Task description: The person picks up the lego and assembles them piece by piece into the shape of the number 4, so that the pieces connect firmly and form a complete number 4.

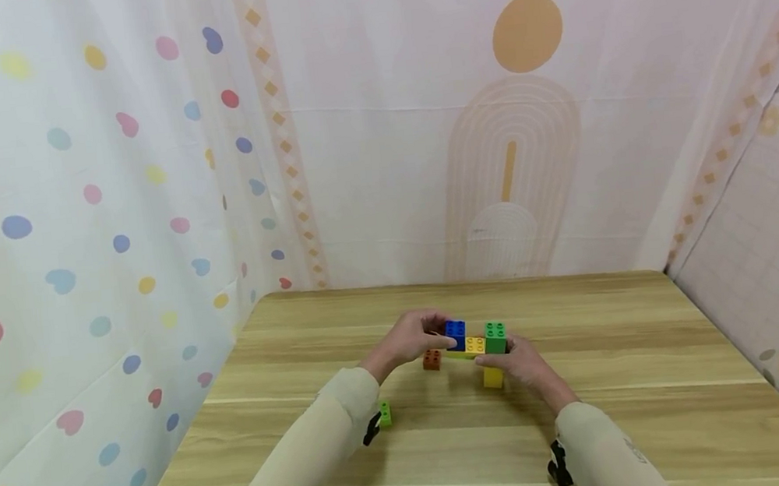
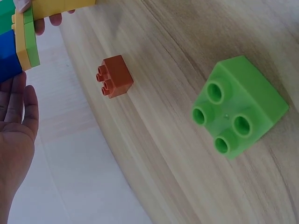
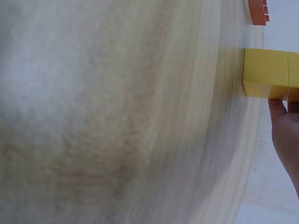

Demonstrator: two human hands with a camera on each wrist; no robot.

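A structure of toy building bricks is held between both hands above the table. On its left end is a blue brick [image 1: 455, 330], gripped by the left hand [image 1: 407, 340] with thumb in front and fingers behind. A green brick [image 1: 494, 333] stands on the right end, with a flat yellow-orange brick [image 1: 474, 343] between the two. In the left wrist view, a thin lime layer [image 2: 31, 44] shows beneath the flat one. Below the green end hang stacked yellow bricks [image 3: 265, 72]. The right hand [image 1: 526, 363] holds this end, its thumb across the front and fingers behind the yellow bricks.
An orange-brown brick [image 1: 432, 360] sits on the wooden table [image 1: 624, 408] just beyond the left hand. Beside the left wrist is a lime-green brick [image 2: 240, 107], studs showing. Patterned curtains [image 1: 367, 159] hang behind the table and along its left side.
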